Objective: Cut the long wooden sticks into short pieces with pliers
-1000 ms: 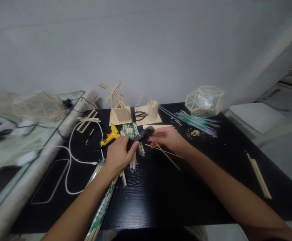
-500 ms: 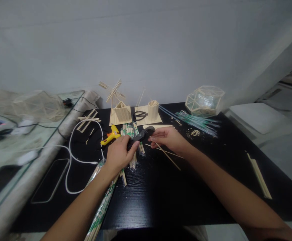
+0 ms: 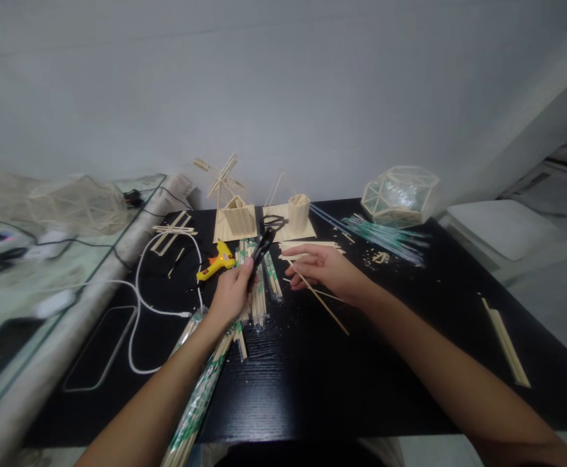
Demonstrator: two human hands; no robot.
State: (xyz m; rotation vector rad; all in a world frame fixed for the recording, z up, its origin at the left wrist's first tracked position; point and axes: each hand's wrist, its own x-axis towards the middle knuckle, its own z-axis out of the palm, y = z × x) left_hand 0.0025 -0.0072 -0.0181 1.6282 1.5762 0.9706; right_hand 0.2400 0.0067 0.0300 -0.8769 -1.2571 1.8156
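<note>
My left hand point(image 3: 232, 295) is wrapped round a black plier-like cutter point(image 3: 265, 243), its head pointing up and away from me. To the right, my right hand point(image 3: 331, 272) pinches a thin wooden stick point(image 3: 331, 314) that slants down toward the table. A second thin stick passes behind it, partly hidden by my fingers. Beneath the left hand lie plastic-wrapped bundles of chopsticks point(image 3: 259, 301). A yellow glue gun point(image 3: 216, 261) rests just left of that hand. Loose pale sticks point(image 3: 307, 246) lie beyond the right hand.
At the back stand two stick-built models, a square one point(image 3: 240, 219) and a round one point(image 3: 298, 215), on wooden bases. Black scissors point(image 3: 274, 222) lie between them. Empty wrappers point(image 3: 385, 239), wood scraps point(image 3: 381, 257) and a faceted frame point(image 3: 400, 194) are at right. A white cable point(image 3: 137, 305) loops at left.
The cutter has moved left, away from the right hand and the stick, and its head now points more upward. The right hand has stayed nearly in place, its fingers slightly more extended.
</note>
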